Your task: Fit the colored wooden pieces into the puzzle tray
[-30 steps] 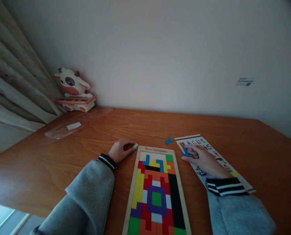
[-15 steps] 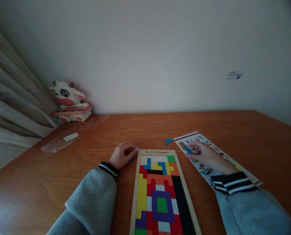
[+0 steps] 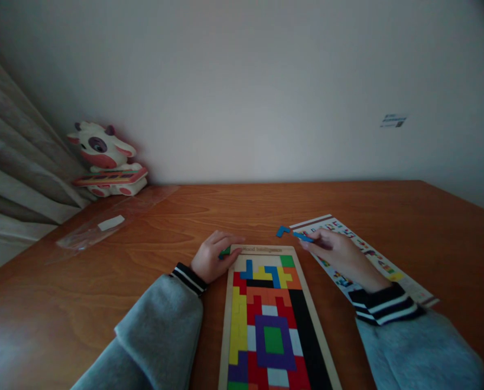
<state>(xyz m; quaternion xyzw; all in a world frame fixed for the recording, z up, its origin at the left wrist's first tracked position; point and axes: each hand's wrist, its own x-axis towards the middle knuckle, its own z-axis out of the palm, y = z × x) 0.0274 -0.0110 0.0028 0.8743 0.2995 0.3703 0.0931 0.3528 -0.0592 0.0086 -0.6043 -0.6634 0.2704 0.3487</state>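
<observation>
My right hand pinches a blue puzzle piece between thumb and fingers, above the corner of a printed pattern sheet. Just left of that piece, a bent blue piece lies on the table. My left hand rests at the far left corner of the wooden puzzle board, its fingers and thumb apart. Partly hidden under this hand is a green piece. Coloured blocks fill most of the board, while bare wood shows in the tray near its top edge.
A cow-shaped toy keyboard stands at the back left by the curtain. In front of it lies a clear plastic bag with a white label. The wall runs behind the brown wooden table.
My right hand has raised the blue piece off the sheet and moved it left towards the bent blue piece. My left hand has shifted right, its fingers now spread over the board's corner.
</observation>
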